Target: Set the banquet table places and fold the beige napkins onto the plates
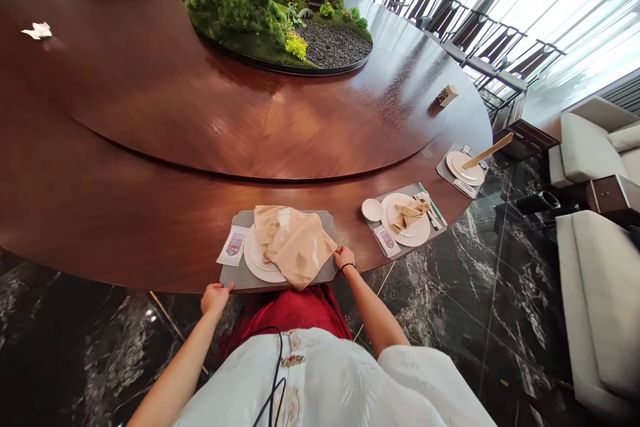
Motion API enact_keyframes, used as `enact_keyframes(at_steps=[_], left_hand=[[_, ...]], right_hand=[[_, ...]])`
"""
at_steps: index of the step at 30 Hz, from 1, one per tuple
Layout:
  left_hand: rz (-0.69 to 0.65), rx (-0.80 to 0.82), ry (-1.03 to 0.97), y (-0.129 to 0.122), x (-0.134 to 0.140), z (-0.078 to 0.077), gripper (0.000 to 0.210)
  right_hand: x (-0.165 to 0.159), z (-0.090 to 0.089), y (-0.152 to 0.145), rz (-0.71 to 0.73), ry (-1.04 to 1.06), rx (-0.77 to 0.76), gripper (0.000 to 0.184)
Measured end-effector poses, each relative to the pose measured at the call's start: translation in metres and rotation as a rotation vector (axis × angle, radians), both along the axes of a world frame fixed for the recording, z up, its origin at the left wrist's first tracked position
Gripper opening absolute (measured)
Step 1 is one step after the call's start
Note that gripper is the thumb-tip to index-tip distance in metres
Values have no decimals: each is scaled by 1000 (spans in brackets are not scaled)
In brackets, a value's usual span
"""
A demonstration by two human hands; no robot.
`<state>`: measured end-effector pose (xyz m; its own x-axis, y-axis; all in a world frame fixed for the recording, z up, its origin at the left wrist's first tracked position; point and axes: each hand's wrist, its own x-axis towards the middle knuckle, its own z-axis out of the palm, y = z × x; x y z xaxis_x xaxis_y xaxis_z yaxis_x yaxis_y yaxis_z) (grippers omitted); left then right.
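Observation:
A grey placemat point(326, 221) lies at the near edge of the round wooden table. My left hand point(216, 298) is closed on its lower left corner. At the right edge of the mat, my right hand point(345, 258) pinches the rim, and one corner of a beige cloth napkin point(300, 240) reaches its fingertips. The napkin lies loosely spread over a stack of white plates point(257, 265), hiding most of them. To the left of the plates rests a white paper packet point(233, 245) with a printed emblem, partly over the mat's edge.
Right of me is another place setting with a white plate point(423, 235), folded napkin point(410, 215) and small dish point(371, 209). Beyond it stands a further setting point(465, 177). A miniature garden point(280, 20) occupies the table's centre. A small box point(447, 95) sits right; armchairs point(590, 293) flank the table.

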<state>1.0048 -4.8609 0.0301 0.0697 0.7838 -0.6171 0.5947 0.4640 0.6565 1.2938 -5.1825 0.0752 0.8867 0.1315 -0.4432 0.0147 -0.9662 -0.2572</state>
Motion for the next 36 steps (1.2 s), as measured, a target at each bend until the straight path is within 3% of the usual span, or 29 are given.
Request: enact_keyframes(at_steps=[2,5,7,10,12,14,19,21,23,26,30,33,36], left_hand=[[-225,260,148,8,15,15,44],[-688,546,225,13,55,38,44],[-851,528,208,15,85,50,45],[-884,471,301,26,111,57,58],[-883,448,372,41,112,53,66],[-919,436,403,56,105,47,70],[-1034,470,401,71,84,30,70],[-1061,511,401,67,82,27,70],[-1082,562,394,63,81,26,72],[-1117,632,378,59,80,26,74],[-1147,653,394,58,79,24,74],[-1161,649,416,57,74,23,74],[-1194,635,425,52,62,22,74]], right_hand=[[-14,16,18,86,-154,41,46],[-37,39,65,483,-299,148,75],[-44,50,100,734,-255,147,65],[-27,67,141,928,-147,123,24],[3,87,155,899,-123,151,21],[43,118,165,753,-196,225,22],[149,207,198,438,-511,595,25],[182,231,215,318,-633,658,22],[208,240,228,220,-732,670,21],[234,227,236,90,-797,661,22],[232,177,231,-71,-660,605,21],[195,133,221,7,-441,510,40],[134,95,203,225,-344,438,56]])
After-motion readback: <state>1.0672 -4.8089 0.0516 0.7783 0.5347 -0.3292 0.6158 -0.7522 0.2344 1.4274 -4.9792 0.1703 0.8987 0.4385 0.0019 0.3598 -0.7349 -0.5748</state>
